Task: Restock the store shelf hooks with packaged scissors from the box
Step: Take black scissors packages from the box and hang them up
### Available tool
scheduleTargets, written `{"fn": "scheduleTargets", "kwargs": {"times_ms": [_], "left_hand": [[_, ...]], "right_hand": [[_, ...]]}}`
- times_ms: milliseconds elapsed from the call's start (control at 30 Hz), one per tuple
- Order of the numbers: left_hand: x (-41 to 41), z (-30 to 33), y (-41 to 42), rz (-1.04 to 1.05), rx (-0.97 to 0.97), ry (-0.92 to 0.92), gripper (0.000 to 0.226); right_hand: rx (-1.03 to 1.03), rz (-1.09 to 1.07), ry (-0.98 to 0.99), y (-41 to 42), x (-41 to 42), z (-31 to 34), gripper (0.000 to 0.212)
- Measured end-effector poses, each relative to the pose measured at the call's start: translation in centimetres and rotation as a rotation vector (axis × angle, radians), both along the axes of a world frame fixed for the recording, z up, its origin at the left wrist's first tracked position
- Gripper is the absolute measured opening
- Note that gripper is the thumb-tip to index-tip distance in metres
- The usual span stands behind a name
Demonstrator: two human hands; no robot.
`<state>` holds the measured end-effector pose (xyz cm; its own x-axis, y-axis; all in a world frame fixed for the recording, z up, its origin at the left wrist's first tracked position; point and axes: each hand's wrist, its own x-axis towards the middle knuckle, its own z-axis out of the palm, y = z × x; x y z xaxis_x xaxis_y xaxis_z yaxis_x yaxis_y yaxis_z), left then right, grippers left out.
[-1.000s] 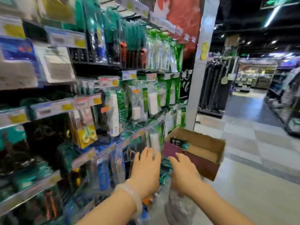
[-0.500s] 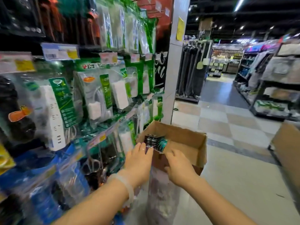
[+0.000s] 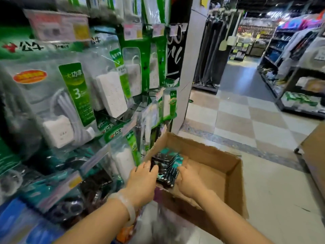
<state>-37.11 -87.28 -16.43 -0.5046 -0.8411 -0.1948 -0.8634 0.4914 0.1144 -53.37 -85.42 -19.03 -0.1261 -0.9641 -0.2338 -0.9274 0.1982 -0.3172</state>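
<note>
Stack position: the packs of scissors (image 3: 166, 166) are standing on edge in a tight row in the near left corner of the cardboard box (image 3: 233, 175), just ahead of both hands and between them.
Long axis: the row is running away from the person, leaning slightly toward the right; the packs' flat faces are pointing toward and away from the camera.
Left hand: the left hand (image 3: 143, 176) is closing on the left side of the stack, fingers curling over the top edge of the nearest packs and touching them.
Right hand: the right hand (image 3: 187, 178) is pressing against the right side of the stack, fingers bent around its edge; how firmly it is gripping is hard to tell.
Nearer hand: both are reaching equally far, so the stack is being squeezed from two sides, probably ready for lifting out.
Shelf direction: the shelf hooks (image 3: 109, 117) are lying up and to the left of the grip, so the lift is likely going that way; the scissors hook itself is blurred among the lower packets.
Surface: the box is sitting raised beside the shelf; what is carrying it is hidden.
Room: power strip packets (image 3: 109, 92) are hanging on the shelf, a checkered floor (image 3: 237, 118) is stretching down the aisle, and a second box (image 3: 314, 155) is showing at the right edge.
</note>
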Motion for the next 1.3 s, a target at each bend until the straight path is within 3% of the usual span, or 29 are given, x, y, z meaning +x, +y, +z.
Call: {"fn": "scheduleTargets", "kwargs": {"times_ms": [233,400,533,600,700,833,900,1000,1100,1133,1233,1300], "left_hand": [[-2.4,-3.0,-5.5,0.068,0.169,0.054,0.064],[-4.0,-3.9,-8.7,0.132,0.226,0.084,0.060],[-4.9,-5.1,-9.9,0.164,0.267,0.102,0.058],[-5.4,-5.6,-10.3,0.199,0.273,0.129,0.057],[-6.0,-5.9,-10.8,0.247,0.300,0.174,0.057],[-7.0,-5.4,-11.3,0.360,0.299,0.312,0.053],[-7.6,-5.0,-11.8,0.454,0.274,0.375,0.050],[-8.7,-4.5,-12.7,0.637,0.332,0.551,0.048],[-9.7,-3.7,-12.7,0.781,0.424,0.885,0.013],[-9.7,-3.4,-12.6,0.837,0.408,0.973,0.012],[-8.5,-3.2,-12.6,0.986,0.333,1.106,0.016],[-7.3,-3.4,-12.4,1.026,0.309,1.119,0.011]], "right_hand": [[0.142,-0.149,-0.243,-10.9,-3.7,-4.3,0.049],[0.197,-0.382,-0.504,-16.1,-4.6,-8.1,0.076],[0.170,-0.530,-0.595,-18.0,-4.9,-10.8,0.092],[0.205,-0.656,-0.716,-18.8,-5.4,-11.3,0.080],[0.288,-0.795,-0.924,-19.2,-6.5,-11.2,0.036],[0.329,-0.858,-1.087,-17.7,-8.6,-10.6,0.017],[0.318,-0.809,-1.181,-16.0,-9.1,-9.6,0.010],[0.260,-0.524,-1.159,-14.0,-8.8,-7.7,0.010],[0.199,-0.295,-1.133,-13.4,-7.6,-5.4,0.005],[0.183,-0.239,-1.126,-13.6,-7.1,-4.8,0.006],[0.190,-0.236,-1.104,-14.8,-6.3,-4.0,0.022],[0.178,-0.353,-0.942,-16.3,-6.7,-6.0,0.030]]}}
